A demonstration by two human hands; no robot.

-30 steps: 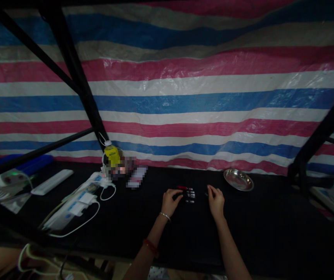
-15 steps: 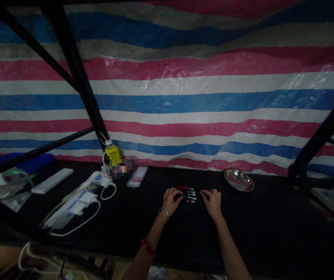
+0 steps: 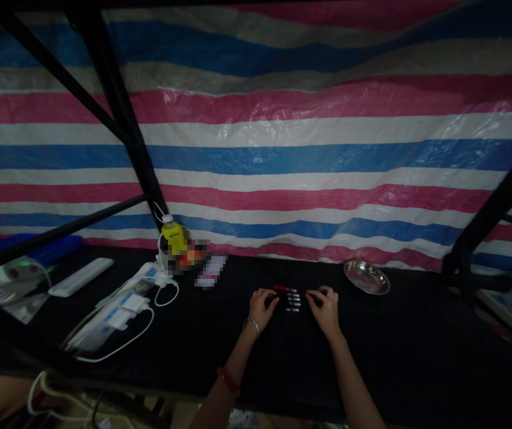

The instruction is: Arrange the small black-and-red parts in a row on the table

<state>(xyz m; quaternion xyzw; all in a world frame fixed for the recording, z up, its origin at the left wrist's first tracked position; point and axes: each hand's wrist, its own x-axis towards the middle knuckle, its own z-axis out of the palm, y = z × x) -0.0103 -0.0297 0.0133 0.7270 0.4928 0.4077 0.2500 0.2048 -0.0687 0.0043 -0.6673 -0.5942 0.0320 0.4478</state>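
Note:
Several slim, pen-like sticks lie side by side on the black tabletop between my hands. The farthest is a red stick [image 3: 283, 289]; the others are dark sticks [image 3: 292, 300] with silver ends pointing right. My left hand [image 3: 261, 310] is at their left ends, thumb and fingers curved and apart; whether the fingertips touch the sticks I cannot tell. On the right, my right hand [image 3: 326, 311] rests just past the silver ends, fingers bent and a small gap from the sticks. Nothing shows in its fingers.
A shiny round metal dish [image 3: 367, 277] stands at the back right. To the left are a yellow-labelled bottle [image 3: 174, 236], a blurred-out flat item [image 3: 211, 271], a power strip [image 3: 117, 310] with white cables, and a long white bar [image 3: 81, 277]. Black frame posts [image 3: 137, 158] flank the striped sheet.
A thin bright line between my left thumb and one stick no longer shows. The silver ends look more evenly lined up. My right hand has shifted very slightly left.

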